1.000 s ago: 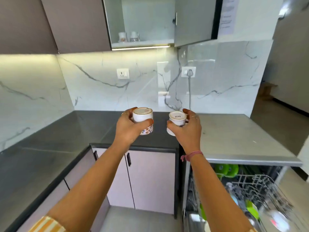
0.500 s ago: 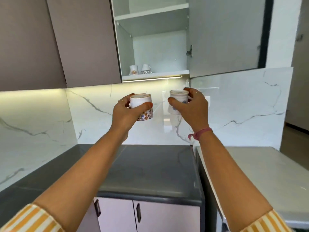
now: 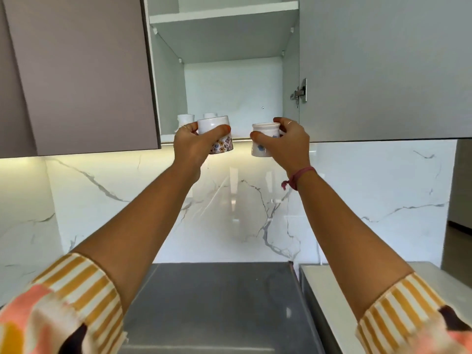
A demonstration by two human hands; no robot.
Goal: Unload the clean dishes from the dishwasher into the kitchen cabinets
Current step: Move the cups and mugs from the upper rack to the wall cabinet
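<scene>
Head view: both arms raised to the open upper cabinet [image 3: 229, 47]. Left hand [image 3: 191, 144] wraps a floral cup [image 3: 217, 135], upside down, thumb across its front. Right hand [image 3: 286, 141] wraps a second cup [image 3: 263, 140] with a blue mark, fingers curled round the far side. Both cups sit just below and in front of the bottom shelf [image 3: 242, 136] edge, apart from each other. Two stored cups [image 3: 185, 120] stand just beyond the left hand, at the shelf's left. Counter [image 3: 217, 302] is well below both hands. Step looks like placing, not yet done. Next move probably needs a lift over the shelf lip, then setting down right of the stored pair without knocking them.
</scene>
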